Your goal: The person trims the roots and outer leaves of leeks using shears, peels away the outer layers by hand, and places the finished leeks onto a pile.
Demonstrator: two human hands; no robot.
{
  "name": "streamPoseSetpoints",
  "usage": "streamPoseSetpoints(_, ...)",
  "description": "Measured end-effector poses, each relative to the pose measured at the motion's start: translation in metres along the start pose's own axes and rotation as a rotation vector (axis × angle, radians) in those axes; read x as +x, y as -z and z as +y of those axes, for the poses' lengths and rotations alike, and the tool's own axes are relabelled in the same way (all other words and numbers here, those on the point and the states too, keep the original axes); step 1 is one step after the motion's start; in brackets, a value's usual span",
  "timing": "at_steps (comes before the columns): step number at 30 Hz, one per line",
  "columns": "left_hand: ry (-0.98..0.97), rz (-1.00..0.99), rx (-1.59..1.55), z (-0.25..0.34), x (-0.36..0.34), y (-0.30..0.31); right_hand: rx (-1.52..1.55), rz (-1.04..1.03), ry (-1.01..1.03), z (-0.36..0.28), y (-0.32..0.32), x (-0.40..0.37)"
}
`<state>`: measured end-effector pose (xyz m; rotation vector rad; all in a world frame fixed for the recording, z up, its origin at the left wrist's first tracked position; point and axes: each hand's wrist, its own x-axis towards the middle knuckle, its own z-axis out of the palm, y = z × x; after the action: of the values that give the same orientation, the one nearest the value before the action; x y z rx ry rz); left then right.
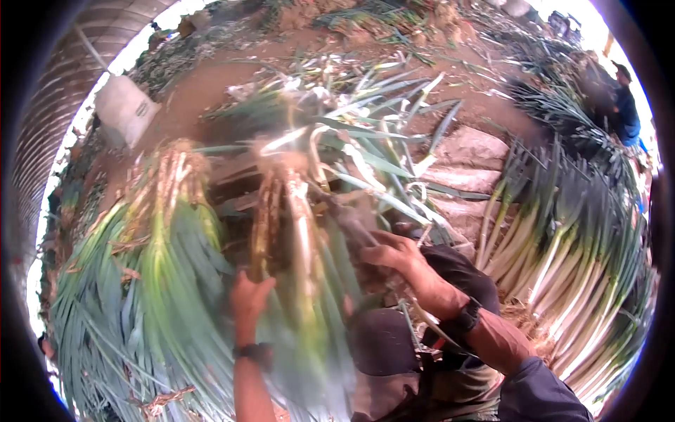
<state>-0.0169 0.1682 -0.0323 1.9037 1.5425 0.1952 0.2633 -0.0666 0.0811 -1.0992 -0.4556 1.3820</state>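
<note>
In the lower middle, my left hand point(251, 299) closes round the left side of a bunch of long green onions point(304, 235). Their pale stalks and brown outer skins show, with the root ends pointing away from me and the green leaves towards me. This bunch is smeared by motion. To its right, my right hand point(394, 254) is closed on a blurred, dark grey elongated tool point(350, 219) that slants up to the stalks; its exact kind I cannot tell. Each wrist wears a dark band.
A large heap of green onions point(158, 260) lies on the left, roots away. More, with white stalks point(562, 271), lie in rows on the right. Loose leaves point(380, 148) and pale sacks point(467, 162) lie ahead. A white sack point(126, 109) stands far left; another person point(624, 105) is far right.
</note>
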Motion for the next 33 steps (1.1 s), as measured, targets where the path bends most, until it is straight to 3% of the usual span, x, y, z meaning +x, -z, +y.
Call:
streamPoseSetpoints(2, -0.033, 0.055, 0.073, 0.001, 0.001, 0.014, -0.019, 0.086, -0.010, -0.008, -0.011, -0.002)
streamPoseSetpoints(6, -0.078, 0.109, 0.276, -0.005, 0.008, 0.028, -0.007, 0.038, 0.037, -0.014, -0.015, -0.005)
streamPoseSetpoints(9, 0.073, -0.071, 0.006, 0.010, 0.000, 0.037, 0.005, 0.059, 0.025, -0.030, -0.023, -0.016)
streamPoseSetpoints(13, -0.069, -0.094, -0.060, 0.017, -0.018, 0.036, 0.044, 0.036, 0.052, -0.024, -0.016, -0.016)
streamPoseSetpoints(16, -0.039, -0.077, -0.095, 0.009, -0.004, 0.023, -0.024, 0.073, 0.076, -0.026, -0.020, -0.018)
streamPoseSetpoints(17, -0.013, -0.192, -0.269, 0.006, -0.010, 0.020, -0.044, 0.068, 0.055, -0.024, -0.015, -0.017)
streamPoseSetpoints(19, -0.099, -0.151, -0.320, -0.007, -0.008, -0.002, -0.059, 0.058, 0.062, -0.025, -0.014, -0.016)
streamPoseSetpoints(21, -0.057, -0.167, -0.309, -0.019, -0.012, -0.010, -0.072, 0.066, 0.063, -0.022, -0.014, -0.016)
streamPoseSetpoints(24, -0.009, -0.172, -0.375, 0.004, -0.032, 0.006, -0.098, 0.069, 0.058, -0.017, -0.013, -0.012)
streamPoseSetpoints(29, 0.021, 0.151, 0.146, -0.006, -0.016, 0.025, -0.146, 0.038, -0.016, -0.006, -0.006, -0.009)
streamPoseSetpoints(32, -0.319, 0.442, 0.335, -0.021, -0.022, 0.012, -0.213, 0.001, -0.025, -0.007, -0.007, -0.011)
streamPoseSetpoints(33, -0.471, 0.501, 0.445, -0.001, -0.042, 0.016, -0.236, -0.003, -0.055, -0.010, -0.010, -0.013)
